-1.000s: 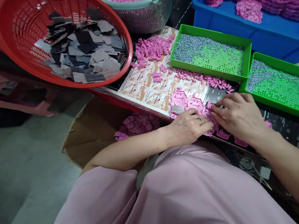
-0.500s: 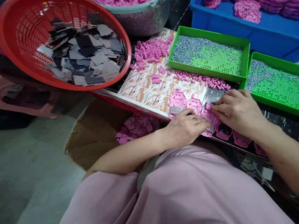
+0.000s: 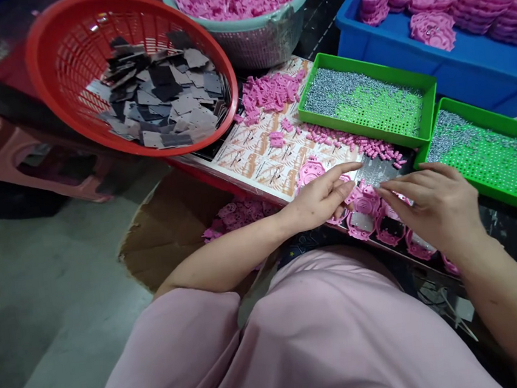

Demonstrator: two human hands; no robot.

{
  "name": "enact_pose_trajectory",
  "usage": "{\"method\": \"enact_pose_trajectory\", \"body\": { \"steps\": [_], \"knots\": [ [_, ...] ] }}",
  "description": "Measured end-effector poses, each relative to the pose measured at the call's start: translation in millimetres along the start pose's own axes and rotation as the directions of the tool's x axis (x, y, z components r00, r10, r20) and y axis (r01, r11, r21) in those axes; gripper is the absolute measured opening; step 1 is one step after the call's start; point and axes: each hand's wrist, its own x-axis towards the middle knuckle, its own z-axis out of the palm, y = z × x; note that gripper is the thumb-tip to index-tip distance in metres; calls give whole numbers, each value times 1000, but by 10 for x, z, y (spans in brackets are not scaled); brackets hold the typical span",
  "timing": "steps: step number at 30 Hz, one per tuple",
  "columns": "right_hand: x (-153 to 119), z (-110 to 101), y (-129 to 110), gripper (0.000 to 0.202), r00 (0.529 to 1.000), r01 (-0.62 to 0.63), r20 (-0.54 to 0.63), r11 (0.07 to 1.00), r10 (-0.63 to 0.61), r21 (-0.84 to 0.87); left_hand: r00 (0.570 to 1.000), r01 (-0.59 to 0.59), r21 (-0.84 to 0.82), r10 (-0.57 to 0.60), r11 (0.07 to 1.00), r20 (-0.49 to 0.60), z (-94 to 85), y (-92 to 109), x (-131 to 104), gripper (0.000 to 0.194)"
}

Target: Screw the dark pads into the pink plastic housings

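Observation:
A row of pink plastic casings (image 3: 365, 201) lies along the table's near edge, several with flat grey metal plates (image 3: 360, 222) set in them. My left hand (image 3: 317, 203) hovers over the left end of the row, index finger stretched out and thumb apart from it, with nothing visible in its grasp. To the right, my right hand (image 3: 439, 201) is above the casings, its thumb and index fingertips brought together. Whatever may be between those tips is too small to make out. Small pink cylindrical pieces (image 3: 363, 145) are scattered just beyond the row.
Green trays (image 3: 371, 128) of small metal screws or pins stand behind the row. A red basket (image 3: 144, 145) holds metal plates; a pale basket (image 3: 248, 39) holds pink parts. Stacked pink casings sit in a blue bin (image 3: 392, 65). A cardboard box (image 3: 153, 234) is below the table.
My left hand has lifted off the casing, its index finger now extended. My right hand has drawn back slightly from the same casing. The view has shifted a little.

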Motion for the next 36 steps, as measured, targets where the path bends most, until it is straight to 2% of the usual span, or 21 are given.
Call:
{"method": "enact_pose_trajectory", "body": {
  "steps": [2,4,6,7,9,10,12,13,14,15,17,20,22,26,29,32,36],
  "knots": [
    [4,-67,-49,18,1000,-7,-18,990,10,144,1000,-29,7,29,1000,-3,34,4,6,50],
    [25,-117,-121,24,997,69,6,970,-73,231,999,-43,-1,43,999,23,71,13,13,50],
    [47,-144,-175,22,992,112,22,944,-124,309,997,-16,-42,19,999,74,90,26,18,52],
    [55,-152,-188,19,996,67,29,929,-83,364,996,3,-69,3,998,87,87,33,17,53],
    [61,-162,-186,12,987,-161,92,859,133,485,997,8,-96,0,995,78,62,50,6,53],
    [61,-163,-177,10,952,-304,156,788,262,534,998,-7,-79,12,997,58,43,58,-4,52],
    [62,-158,-157,15,839,-539,314,602,445,589,998,-49,6,49,999,24,9,77,-28,45],
    [64,-151,-152,18,792,-604,382,521,477,603,998,-64,62,63,996,24,-3,86,-40,39],
    [66,-141,-153,21,767,-635,425,473,482,610,997,-70,115,67,991,28,-10,94,-50,33],
    [69,-130,-159,21,766,-637,436,467,472,614,997,-70,149,67,986,26,-12,99,-58,29],
    [78,-115,-179,17,830,-556,362,571,424,604,998,-56,154,54,986,17,-14,101,-65,29],
    [103,-133,-199,20,956,-292,135,803,260,519,1000,-19,95,18,995,10,-29,86,-61,38],
    [130,-169,-196,28,991,-131,85,863,102,487,1000,-4,43,3,999,24,-51,78,-59,44],
    [180,-216,-175,30,978,70,133,853,-161,517,994,68,-144,-55,987,92,-96,92,-86,54],
    [188,-196,-177,32,953,248,50,864,-299,438,959,211,-254,-150,944,238,-114,98,-132,58],
    [184,-165,-207,32,937,320,0,858,-349,402,917,296,-333,-169,895,360,-118,91,-178,59],
    [196,-148,-281,34,939,313,1,852,-345,420,895,341,-395,-165,853,415,-110,83,-221,58]
  ]
}}
